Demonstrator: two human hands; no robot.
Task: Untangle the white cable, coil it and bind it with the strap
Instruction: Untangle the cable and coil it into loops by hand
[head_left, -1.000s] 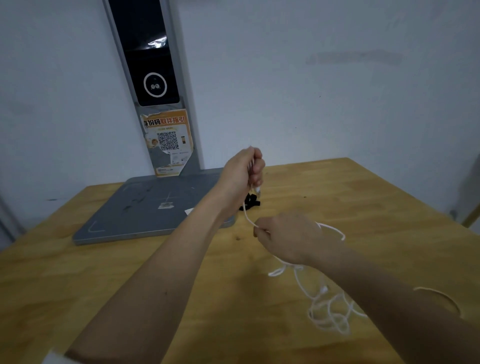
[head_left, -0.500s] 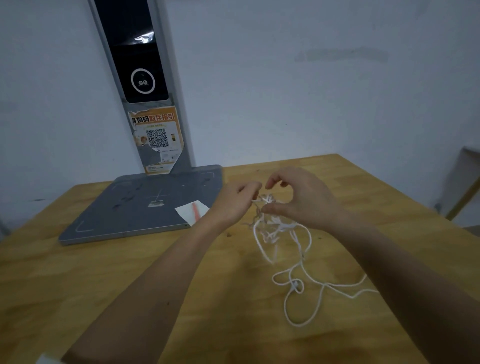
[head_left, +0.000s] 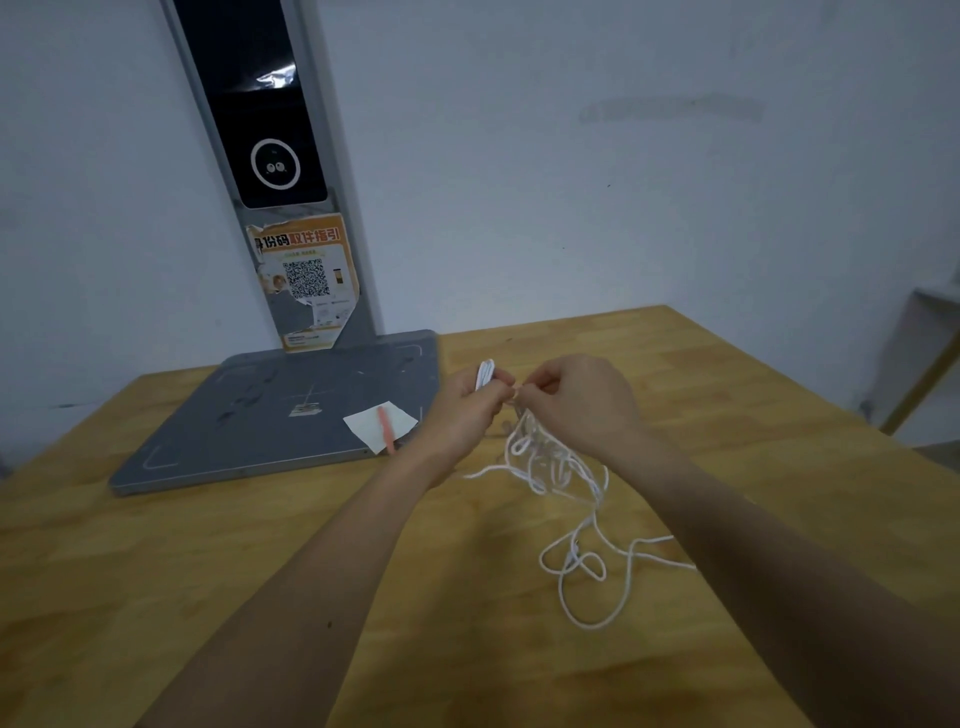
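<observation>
The white cable (head_left: 566, 467) hangs in a tangled bunch from both hands and trails in loose loops over the wooden table (head_left: 208, 571) down to the lower right. My left hand (head_left: 462, 410) is closed around a short folded bundle of the cable that sticks out above its fingers. My right hand (head_left: 576, 400) pinches the cable just beside the left hand, fingertips nearly touching. The black strap is not visible; my hands cover the spot behind them.
A grey flat base plate (head_left: 260, 415) with a tall upright post (head_left: 291, 171) carrying a dark screen and a QR sticker stands at the back left. A white paper slip with a pink stick (head_left: 382, 423) lies on its near right corner. The table's right edge (head_left: 810, 384) runs close by.
My hands have come close together in front of me. A folded bundle of cable now sticks out of my left hand, and the loose loops lie nearer the hands.
</observation>
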